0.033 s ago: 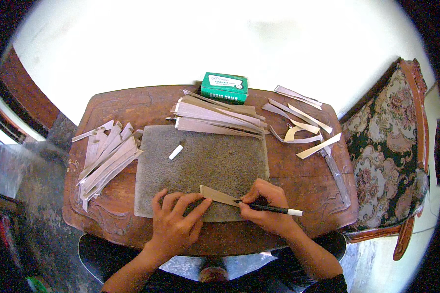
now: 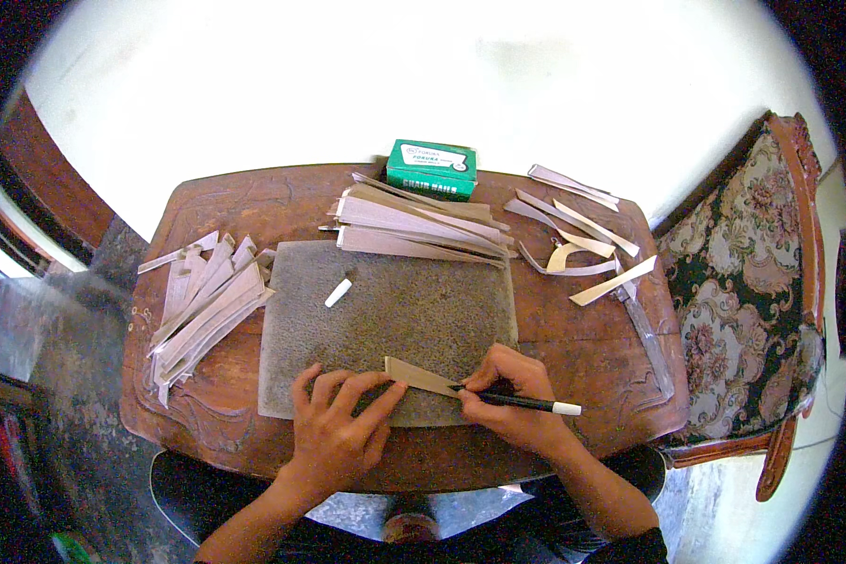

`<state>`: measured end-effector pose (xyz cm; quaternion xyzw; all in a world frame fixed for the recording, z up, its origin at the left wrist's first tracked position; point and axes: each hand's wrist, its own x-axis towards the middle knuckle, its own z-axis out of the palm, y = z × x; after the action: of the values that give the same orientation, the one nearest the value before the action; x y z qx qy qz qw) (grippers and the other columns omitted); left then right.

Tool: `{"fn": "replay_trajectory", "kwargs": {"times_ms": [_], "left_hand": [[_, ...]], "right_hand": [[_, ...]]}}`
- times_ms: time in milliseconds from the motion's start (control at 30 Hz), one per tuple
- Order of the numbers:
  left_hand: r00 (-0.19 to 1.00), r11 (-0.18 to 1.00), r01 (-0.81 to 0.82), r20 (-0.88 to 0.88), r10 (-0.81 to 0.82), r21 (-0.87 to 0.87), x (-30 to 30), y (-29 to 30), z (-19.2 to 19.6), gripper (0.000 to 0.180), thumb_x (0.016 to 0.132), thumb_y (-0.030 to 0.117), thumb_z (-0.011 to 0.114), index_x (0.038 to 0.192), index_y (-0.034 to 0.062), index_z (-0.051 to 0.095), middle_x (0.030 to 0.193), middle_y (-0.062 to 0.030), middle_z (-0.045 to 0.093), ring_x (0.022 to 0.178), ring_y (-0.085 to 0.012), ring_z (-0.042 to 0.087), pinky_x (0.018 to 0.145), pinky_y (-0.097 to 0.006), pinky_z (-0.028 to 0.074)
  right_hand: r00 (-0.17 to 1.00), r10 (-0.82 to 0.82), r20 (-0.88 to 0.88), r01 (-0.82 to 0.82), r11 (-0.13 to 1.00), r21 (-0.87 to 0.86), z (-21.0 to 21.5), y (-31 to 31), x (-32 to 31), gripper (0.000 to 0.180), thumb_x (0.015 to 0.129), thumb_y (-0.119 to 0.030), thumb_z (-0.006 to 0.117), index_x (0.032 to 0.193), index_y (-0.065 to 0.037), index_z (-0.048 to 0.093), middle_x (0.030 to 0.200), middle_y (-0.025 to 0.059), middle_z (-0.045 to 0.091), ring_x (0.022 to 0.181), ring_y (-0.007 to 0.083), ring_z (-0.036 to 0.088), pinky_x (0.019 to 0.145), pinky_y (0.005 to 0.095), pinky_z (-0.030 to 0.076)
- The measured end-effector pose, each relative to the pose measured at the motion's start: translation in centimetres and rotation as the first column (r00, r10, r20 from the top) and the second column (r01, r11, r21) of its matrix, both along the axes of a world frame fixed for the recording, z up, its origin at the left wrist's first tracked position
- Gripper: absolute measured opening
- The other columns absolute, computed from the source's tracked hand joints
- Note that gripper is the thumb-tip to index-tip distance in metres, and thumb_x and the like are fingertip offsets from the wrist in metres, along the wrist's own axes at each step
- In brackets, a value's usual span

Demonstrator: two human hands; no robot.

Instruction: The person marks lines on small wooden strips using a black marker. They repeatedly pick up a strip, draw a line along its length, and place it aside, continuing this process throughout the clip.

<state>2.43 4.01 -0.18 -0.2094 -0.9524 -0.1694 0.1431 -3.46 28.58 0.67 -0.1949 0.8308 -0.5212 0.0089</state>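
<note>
A narrow tan strip [image 2: 421,376], wider at its left end, lies near the front edge of a dark, rough-surfaced rectangular board [image 2: 385,320]. My left hand [image 2: 340,423] rests with fingers spread on the board, and one fingertip touches the strip near its wide end. In my right hand [image 2: 512,395] is a black marker [image 2: 522,401] with a white end, gripped between thumb and fingers. Its tip meets the strip's narrow right end. A small white cap [image 2: 338,292] lies farther back on the board.
Behind the board sits a stack of pale strips [image 2: 418,226], with a green box [image 2: 431,169] beyond it. More strips [image 2: 211,315] are piled at the left. Curved offcuts [image 2: 583,246] and a knife [image 2: 645,343] lie on the wooden table [image 2: 583,348]. A floral chair [image 2: 747,301] stands right.
</note>
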Motion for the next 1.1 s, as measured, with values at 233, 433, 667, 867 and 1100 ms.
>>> {"fn": "replay_trajectory", "kwargs": {"times_ms": [233,433,667,867,1100], "left_hand": [[1.0,1.0,-0.006,-0.007,0.006,0.005,0.0,0.02,-0.03,0.051,0.074,0.017,0.073,0.124,0.0218,0.069,0.122,0.002,0.061,0.112,-0.0246,0.053,0.108,-0.055,0.03],[1.0,1.0,-0.004,-0.019,0.004,-0.002,0.1,0.02,-0.16,0.052,0.073,0.016,0.074,0.124,0.0219,0.069,0.121,0.0015,0.061,0.112,-0.0248,0.054,0.109,-0.055,0.03],[1.0,1.0,-0.011,0.0,0.011,0.023,0.32,-0.06,0.0,0.051,0.072,0.015,0.073,0.122,0.0212,0.071,0.122,0.0003,0.062,0.111,-0.0268,0.054,0.108,-0.056,0.032],[1.0,0.999,-0.01,0.011,0.01,0.033,-0.04,0.09,-0.11,0.051,0.072,0.015,0.072,0.123,0.022,0.071,0.122,-0.0007,0.063,0.11,-0.0284,0.054,0.109,-0.056,0.032],[1.0,1.0,-0.017,-0.009,0.017,0.02,0.01,-0.04,0.32,0.049,0.075,0.016,0.072,0.124,0.0215,0.07,0.121,0.0013,0.062,0.111,-0.0258,0.053,0.109,-0.055,0.031]], "right_hand": [[0.999,0.03,-0.016,-0.03,0.999,-0.009,-0.19,0.1,-0.07,0.022,0.074,-0.014,0.08,0.077,-0.005,0.06,0.075,0.0094,0.061,0.067,0.0242,0.063,0.061,0.0344,0.05],[0.999,0.037,-0.013,-0.037,0.999,0.003,-0.1,0.12,0.12,0.023,0.075,-0.015,0.079,0.078,-0.004,0.059,0.076,0.01,0.06,0.068,0.0248,0.063,0.061,0.0348,0.049],[0.999,0.037,0.002,-0.037,0.999,0.026,-0.07,0.08,0.34,0.024,0.074,-0.016,0.08,0.078,-0.004,0.059,0.075,0.0108,0.059,0.067,0.0255,0.062,0.061,0.0356,0.049],[1.0,0.02,0.006,-0.021,0.999,0.042,0.06,0.15,-0.04,0.024,0.073,-0.014,0.079,0.077,-0.004,0.058,0.075,0.011,0.059,0.068,0.0265,0.063,0.061,0.0356,0.048],[0.999,0.052,0.003,-0.052,0.999,0.012,0.2,-0.21,-0.11,0.022,0.073,-0.012,0.078,0.077,-0.004,0.058,0.075,0.0107,0.058,0.069,0.0271,0.062,0.061,0.0358,0.048]]}}
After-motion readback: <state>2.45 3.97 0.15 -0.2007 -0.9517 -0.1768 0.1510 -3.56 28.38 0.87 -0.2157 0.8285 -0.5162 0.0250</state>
